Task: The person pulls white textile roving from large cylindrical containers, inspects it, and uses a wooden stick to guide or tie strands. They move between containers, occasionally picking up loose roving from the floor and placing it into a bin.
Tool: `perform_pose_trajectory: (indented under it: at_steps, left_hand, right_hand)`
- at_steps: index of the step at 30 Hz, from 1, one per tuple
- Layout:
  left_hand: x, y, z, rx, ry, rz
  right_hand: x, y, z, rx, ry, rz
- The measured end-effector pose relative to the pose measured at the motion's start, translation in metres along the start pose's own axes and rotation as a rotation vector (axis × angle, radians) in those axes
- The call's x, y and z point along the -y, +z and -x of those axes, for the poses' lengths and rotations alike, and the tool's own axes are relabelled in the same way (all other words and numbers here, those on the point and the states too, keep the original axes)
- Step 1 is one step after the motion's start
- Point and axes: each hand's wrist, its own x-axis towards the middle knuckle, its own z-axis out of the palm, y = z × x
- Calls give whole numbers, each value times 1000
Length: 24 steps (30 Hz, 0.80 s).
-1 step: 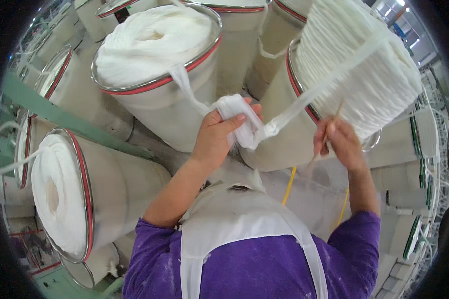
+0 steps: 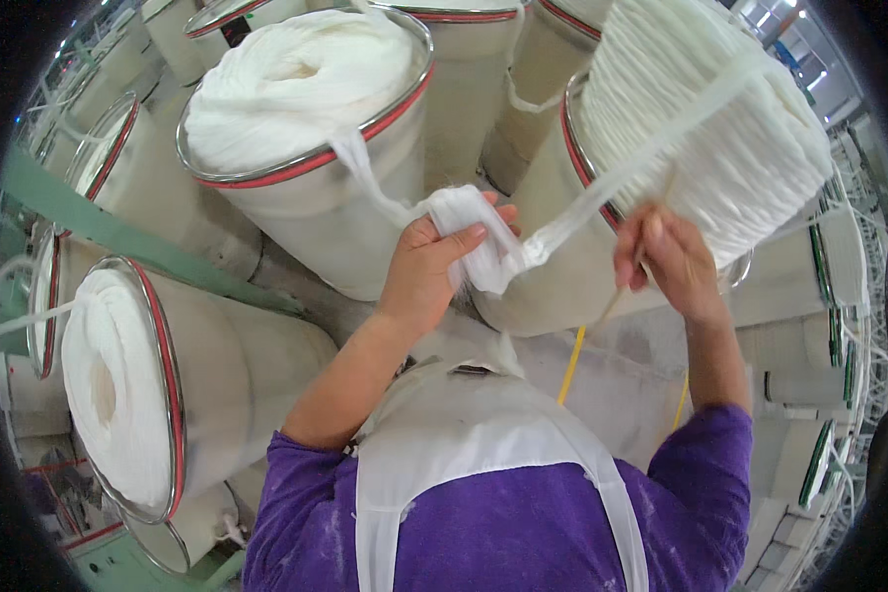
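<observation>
Nothing's really moved: left hand [image 2: 429,266] still clutches the bunched white sliver end [image 2: 469,232], right hand [image 2: 666,259] fingers pinch the sliver strand [image 2: 651,148].

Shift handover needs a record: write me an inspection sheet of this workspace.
Surface: grey floor between cans, no table seen.
Job's things: white fibre strand runs from the heaped right can to a wad; another strand comes from the middle can.
Clutter: nothing seen.
Hands: left hand grips the wad; right hand pinches the strand.
Cables: yellow cord below the hands.
Surroundings: further full can, green beam, white apron.
</observation>
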Motion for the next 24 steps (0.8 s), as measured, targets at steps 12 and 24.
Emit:
perform_pose_trajectory:
  at_steps: [12,24]
  left_hand:
    - [-4,18,20,85,-169,-62]
    - [1,-4,17,161,-3,-522]
  right_hand:
    - [30,86,-135,133,-149,160]
    - [39,52,-111,373,-131,218]
